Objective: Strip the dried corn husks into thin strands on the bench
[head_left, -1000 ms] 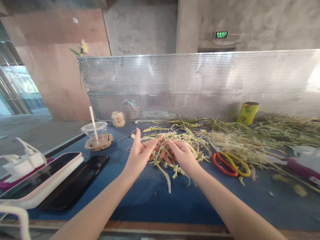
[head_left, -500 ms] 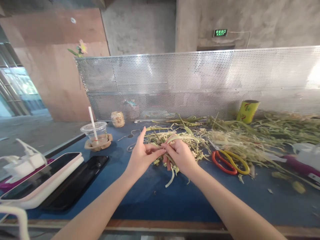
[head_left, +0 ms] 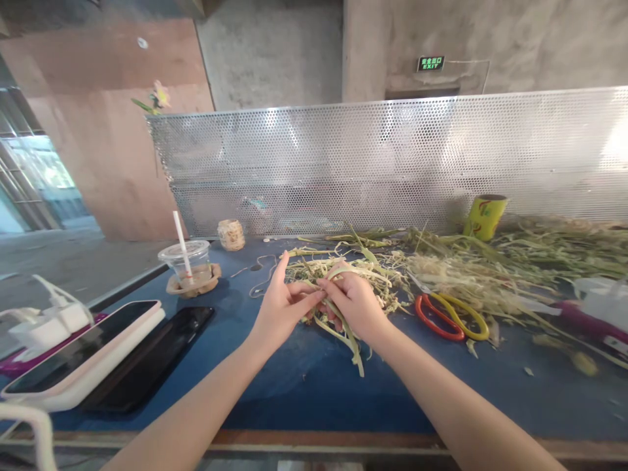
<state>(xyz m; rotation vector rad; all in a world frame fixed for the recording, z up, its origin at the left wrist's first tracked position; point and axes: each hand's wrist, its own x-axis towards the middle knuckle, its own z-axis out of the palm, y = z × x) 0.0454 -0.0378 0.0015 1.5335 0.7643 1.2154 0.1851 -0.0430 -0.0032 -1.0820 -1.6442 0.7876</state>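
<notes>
My left hand (head_left: 280,306) and my right hand (head_left: 357,302) meet above the blue table (head_left: 294,399), fingertips close together. Both pinch pale green dried plant strips (head_left: 354,347), whose loose ends hang below my right hand, while one strip loops over its knuckles. The left thumb and fingers close on the strips near the right fingertips; its index finger points up. Exactly how the strips cross is hidden by my fingers. Just behind the hands lies a tangled heap of dried stalks (head_left: 392,265).
Scissors (head_left: 444,324) with red and yellow handles lie right of my hands, near more dried plant fibre (head_left: 540,252). A yellow tube (head_left: 485,219) stands behind. To the left are a lidded cup (head_left: 189,261), a black phone (head_left: 152,360) and white chargers (head_left: 53,324). A perforated metal screen (head_left: 314,157) borders the back.
The strip ends below my right hand have shifted to the right and hang lower. My hands keep nearly the same place, still pinching.
</notes>
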